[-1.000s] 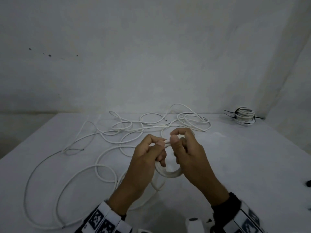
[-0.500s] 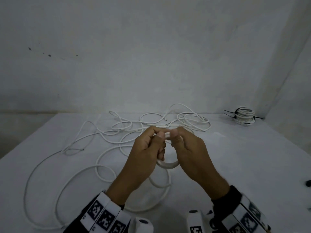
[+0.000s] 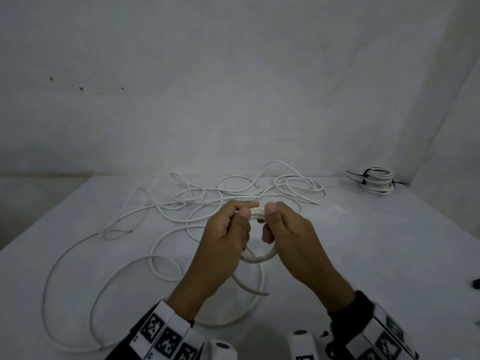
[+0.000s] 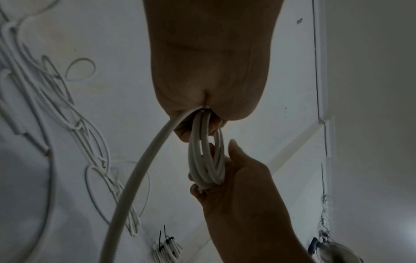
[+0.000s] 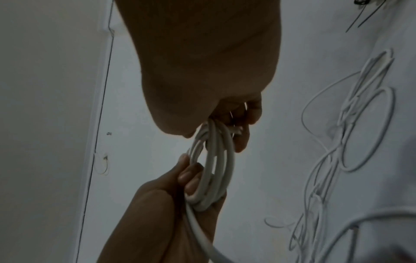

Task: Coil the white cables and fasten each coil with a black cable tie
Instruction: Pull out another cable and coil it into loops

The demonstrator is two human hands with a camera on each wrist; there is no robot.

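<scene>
Both hands hold a small coil of white cable (image 3: pixel 258 257) above the middle of the table. My left hand (image 3: pixel 228 229) pinches one side of the coil (image 4: pixel 206 156), and the cable's free length (image 4: pixel 144 170) runs out from under its palm. My right hand (image 3: pixel 283 229) grips the opposite side of the coil (image 5: pixel 213 169), fingers curled around the strands. The loose tail trails down to a big loop (image 3: pixel 233 307) lying on the table below the hands.
More white cable (image 3: pixel 207 201) sprawls in tangled loops over the left and far table. A finished coil bound with black ties (image 3: pixel 376 181) sits at the far right corner by the wall. A small dark object (image 3: pixel 475 284) lies at the right edge.
Both hands have lifted the coil and drawn it slightly away from me. More of the loose cable has been pulled in, so the loop under the hands sits closer and tighter.
</scene>
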